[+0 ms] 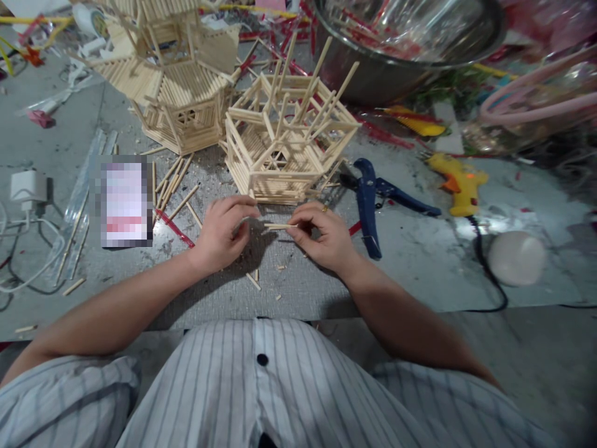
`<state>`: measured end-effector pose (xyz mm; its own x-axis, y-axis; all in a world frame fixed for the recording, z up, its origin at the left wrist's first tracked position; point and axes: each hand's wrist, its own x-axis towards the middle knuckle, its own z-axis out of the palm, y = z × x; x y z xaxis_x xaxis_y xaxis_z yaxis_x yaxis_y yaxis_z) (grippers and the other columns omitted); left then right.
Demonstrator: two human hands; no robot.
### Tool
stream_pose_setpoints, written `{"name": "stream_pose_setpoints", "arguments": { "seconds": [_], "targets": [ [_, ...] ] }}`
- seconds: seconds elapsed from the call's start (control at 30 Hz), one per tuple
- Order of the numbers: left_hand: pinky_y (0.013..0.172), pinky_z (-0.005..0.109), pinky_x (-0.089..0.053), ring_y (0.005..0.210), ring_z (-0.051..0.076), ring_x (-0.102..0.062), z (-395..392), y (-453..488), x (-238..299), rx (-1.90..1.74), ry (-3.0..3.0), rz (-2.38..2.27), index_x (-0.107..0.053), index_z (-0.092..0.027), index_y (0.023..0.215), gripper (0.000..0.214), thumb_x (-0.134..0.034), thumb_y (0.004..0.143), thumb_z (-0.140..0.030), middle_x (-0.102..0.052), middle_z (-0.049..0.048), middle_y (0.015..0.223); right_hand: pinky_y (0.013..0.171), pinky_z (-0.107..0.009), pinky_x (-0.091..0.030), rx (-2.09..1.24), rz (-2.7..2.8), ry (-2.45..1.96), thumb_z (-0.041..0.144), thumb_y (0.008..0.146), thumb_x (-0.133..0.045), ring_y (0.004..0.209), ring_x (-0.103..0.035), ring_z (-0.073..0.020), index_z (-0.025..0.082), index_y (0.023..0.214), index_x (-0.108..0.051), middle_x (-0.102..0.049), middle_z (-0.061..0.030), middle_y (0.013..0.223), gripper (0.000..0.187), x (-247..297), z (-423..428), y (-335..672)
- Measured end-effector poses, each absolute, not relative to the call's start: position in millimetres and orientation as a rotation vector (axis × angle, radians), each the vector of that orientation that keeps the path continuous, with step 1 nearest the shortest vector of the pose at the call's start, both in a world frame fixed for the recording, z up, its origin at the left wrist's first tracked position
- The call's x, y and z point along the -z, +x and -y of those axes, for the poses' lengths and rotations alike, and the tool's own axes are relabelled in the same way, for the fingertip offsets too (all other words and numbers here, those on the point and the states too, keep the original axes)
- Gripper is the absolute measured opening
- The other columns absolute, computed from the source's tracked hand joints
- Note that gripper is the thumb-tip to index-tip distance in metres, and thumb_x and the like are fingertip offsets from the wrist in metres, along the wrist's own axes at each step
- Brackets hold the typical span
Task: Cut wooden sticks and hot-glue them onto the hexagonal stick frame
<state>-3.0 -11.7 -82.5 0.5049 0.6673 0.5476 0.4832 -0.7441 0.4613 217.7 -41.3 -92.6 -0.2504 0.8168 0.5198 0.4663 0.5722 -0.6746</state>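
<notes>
Both hands are low centre over the grey table [420,267], just in front of the open hexagonal stick frame [284,146].
- Right hand [324,235]: thumb and forefinger pinched narrow on the right end of a short stick [278,226], held level just above the table between the two hands.
- Left hand [226,233]: fingers curled in, tips at the stick's left end. Can't tell if it's actually gripping or only touching.

Around it:
- The frame sits just behind the knuckles, with several sticks poking up and out of its top at angles.
- A roofed stick model [172,93] stands behind-left of the frame, close beside it.
- Loose sticks [172,183] lie left of the frame, with a red strip [175,227] near the left hand.
- Blue cutters [373,208] lie just right of the right hand.
- A yellow glue gun [459,180] is further right, its black cable [487,274] running past a white round object [517,257].
- A steel bowl [401,37] sits at the back right.
- A white charger [28,190] is far left.
- Small offcuts [254,281] are scattered on the table under the hands.
</notes>
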Motion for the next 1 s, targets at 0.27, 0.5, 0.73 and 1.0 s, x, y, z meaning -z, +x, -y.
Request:
{"name": "stream_pose_setpoints", "arguments": {
  "seconds": [0.27,0.5,0.73,1.0],
  "targets": [
    [0.088,0.04,-0.04,0.101,0.022,-0.059,12.7,-3.2,82.2,-1.038,2.577,-0.992,-0.064,-0.021,0.077,0.017,-0.053,0.089,-0.025,-0.072,0.0028,0.096,0.049,-0.02,-0.04,-0.471,1.904,-1.05,0.018,0.082,-0.063,0.056,-0.048,-0.0055,0.021,0.085,-0.059,-0.059,0.0002,0.081,0.006,92.2,41.9,217.1],
    [0.087,0.04,-0.04,0.105,0.022,-0.058,14.3,-2.5,82.3,-1.057,2.657,-0.981,-0.06,-0.02,0.101,0.021,-0.053,0.082,-0.015,-0.07,0.0064,0.107,0.049,-0.02,-0.042,-0.451,1.926,-1.055,0.018,0.082,-0.063,0.057,-0.049,-0.0063,0.022,0.085,-0.06,-0.06,-0.0005,0.082,0.005,91.6,42.4,217.2],
    [0.088,0.039,-0.038,0.102,0.022,-0.059,12.9,-0.7,85.0,-1.078,2.705,-0.91,-0.063,-0.022,0.088,0.011,-0.06,0.087,-0.033,-0.073,0.0012,0.091,0.051,-0.021,-0.042,-0.476,1.935,-1.045,0.023,0.084,-0.063,0.058,-0.05,-0.0069,0.021,0.085,-0.061,-0.062,-0.0011,0.082,0.003,93.1,42.5,213.9],
    [0.09,0.04,-0.036,0.101,0.021,-0.059,13.2,0.2,86.6,-1.021,2.648,-0.966,-0.063,-0.024,0.084,0.01,-0.057,0.09,-0.031,-0.074,-0.0007,0.087,0.051,-0.023,-0.042,-0.462,1.93,-1.065,0.027,0.084,-0.062,0.056,-0.048,-0.0069,0.022,0.09,-0.061,-0.064,-0.0019,0.088,0.009,92.5,43.0,212.1]
  ]
}}
